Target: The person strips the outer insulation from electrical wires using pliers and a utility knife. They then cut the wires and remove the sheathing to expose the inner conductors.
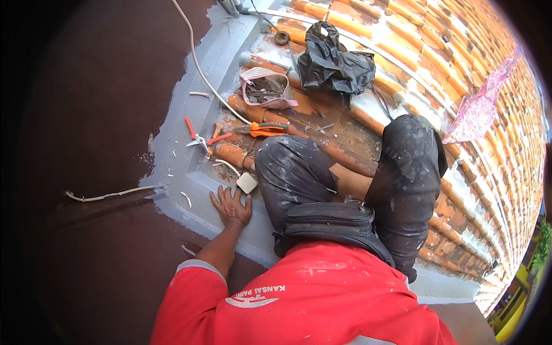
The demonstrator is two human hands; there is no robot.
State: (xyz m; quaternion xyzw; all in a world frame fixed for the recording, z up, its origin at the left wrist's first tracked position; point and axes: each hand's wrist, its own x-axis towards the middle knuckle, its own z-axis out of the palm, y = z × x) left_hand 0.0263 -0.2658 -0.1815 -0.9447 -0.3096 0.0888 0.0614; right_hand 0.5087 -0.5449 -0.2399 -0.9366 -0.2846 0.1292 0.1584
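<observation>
From the head view, I see the left hand (233, 208) palm down on the grey-painted ledge (198, 183), its fingers spread wide. The right hand is out of my sight, so I cannot tell how it stands. Just beyond the left hand's thumb I have the small white square box (247, 183), by the near left edge of the roof tiles (231, 154), with a short white cable (227, 165) on its far left side.

Farther off, I make out red-handled cutters (199, 140) lying spread apart, one handle over the ledge and the other over the tiles. To their right are orange-and-black pliers (267, 129), near the person's left knee (275, 150). Beyond the pliers sits an unzipped pink pouch (287, 102) with small dark pieces inside; to its right I see a crumpled black plastic bag (333, 63), and farther still a dark roll of tape (282, 38). A long white cable (197, 59) runs in from the far left toward the pliers. At far right lies a pink patterned sheet (474, 115).
</observation>
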